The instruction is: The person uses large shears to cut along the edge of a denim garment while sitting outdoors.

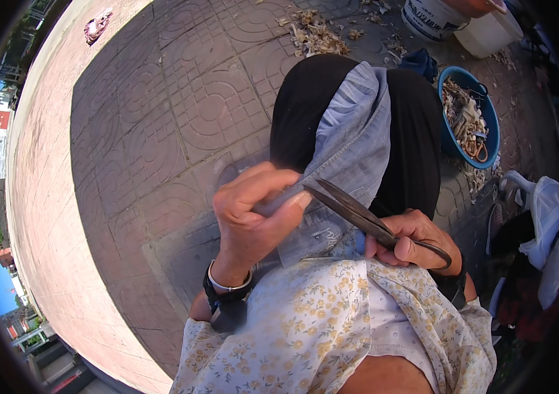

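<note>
My right hand [417,240] grips dark metal scissors [358,214] by the handles, over my lap. Their blades are parted a little, and the tips lie close to my left thumb. My left hand [256,207] is curled, thumb and forefinger brought towards each other beside the blade tips. Whether something small sits between those fingers I cannot make out. Under both hands a faded blue denim cloth [351,144] is spread across my lap, between black-clad knees.
Right of my knees stands a blue basin [495,125] with dry, papery stalks. Dry husks [315,36] litter the paving ahead. White buckets [427,20] stand at the far right, and a white plastic bag [547,210] lies nearer. A reddish bundle [98,26] rests on sunlit ground, far left.
</note>
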Motion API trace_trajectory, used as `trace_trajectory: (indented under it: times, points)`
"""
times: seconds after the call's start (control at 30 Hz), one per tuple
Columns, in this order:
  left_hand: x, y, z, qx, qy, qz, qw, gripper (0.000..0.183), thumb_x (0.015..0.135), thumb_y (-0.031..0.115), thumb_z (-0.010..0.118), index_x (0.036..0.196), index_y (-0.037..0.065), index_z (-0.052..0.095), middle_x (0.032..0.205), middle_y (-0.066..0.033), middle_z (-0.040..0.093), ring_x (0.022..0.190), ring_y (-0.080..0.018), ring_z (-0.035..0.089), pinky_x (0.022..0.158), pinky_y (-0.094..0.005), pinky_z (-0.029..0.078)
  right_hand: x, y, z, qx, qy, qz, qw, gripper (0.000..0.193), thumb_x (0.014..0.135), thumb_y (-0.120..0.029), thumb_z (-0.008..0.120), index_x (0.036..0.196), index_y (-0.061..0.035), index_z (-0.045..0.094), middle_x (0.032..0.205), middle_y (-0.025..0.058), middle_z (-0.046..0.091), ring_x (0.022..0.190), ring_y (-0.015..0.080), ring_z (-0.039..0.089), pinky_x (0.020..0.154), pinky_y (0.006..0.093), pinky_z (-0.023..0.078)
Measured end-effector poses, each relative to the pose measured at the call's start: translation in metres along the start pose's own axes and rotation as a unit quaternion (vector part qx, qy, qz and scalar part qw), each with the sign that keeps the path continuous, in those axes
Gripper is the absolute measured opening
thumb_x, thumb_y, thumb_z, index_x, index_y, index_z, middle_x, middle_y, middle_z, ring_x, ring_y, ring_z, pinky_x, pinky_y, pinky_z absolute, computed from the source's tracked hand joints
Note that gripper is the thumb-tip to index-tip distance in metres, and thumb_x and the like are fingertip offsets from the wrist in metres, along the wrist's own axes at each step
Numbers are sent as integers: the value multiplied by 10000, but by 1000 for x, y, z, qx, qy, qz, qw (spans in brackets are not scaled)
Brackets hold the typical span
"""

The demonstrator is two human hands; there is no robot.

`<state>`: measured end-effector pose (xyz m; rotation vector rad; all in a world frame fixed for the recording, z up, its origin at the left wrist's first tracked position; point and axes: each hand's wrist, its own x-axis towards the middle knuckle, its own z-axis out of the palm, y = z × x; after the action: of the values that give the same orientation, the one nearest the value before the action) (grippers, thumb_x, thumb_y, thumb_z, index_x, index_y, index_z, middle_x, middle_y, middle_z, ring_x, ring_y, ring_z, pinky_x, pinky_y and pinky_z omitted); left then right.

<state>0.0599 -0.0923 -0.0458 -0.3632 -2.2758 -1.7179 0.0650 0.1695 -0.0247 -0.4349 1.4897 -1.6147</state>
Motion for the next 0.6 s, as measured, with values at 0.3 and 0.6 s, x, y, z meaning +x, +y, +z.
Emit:
trace_trajectory:
  times: [0.3,0.6]
  points:
    - [-1,-1,-3,17,0,-17,1000,192,649,26,754,817,-7,666,671,-48,579,566,-111,508,497,-237,369,0,-1,1,8,4,18,1000,648,890,-639,455,895,-12,620,591,-33,458,538,61,431,495,234,326]
    - [-1,0,-1,32,8,16,999,154,675,12,718,802,-34,642,651,-36,530,559,-95,457,488,-235,328,2,4,2,45,2,9,999,602,910,-593,475,878,-8,617,578,-41,446,523,53,419,484,231,324]
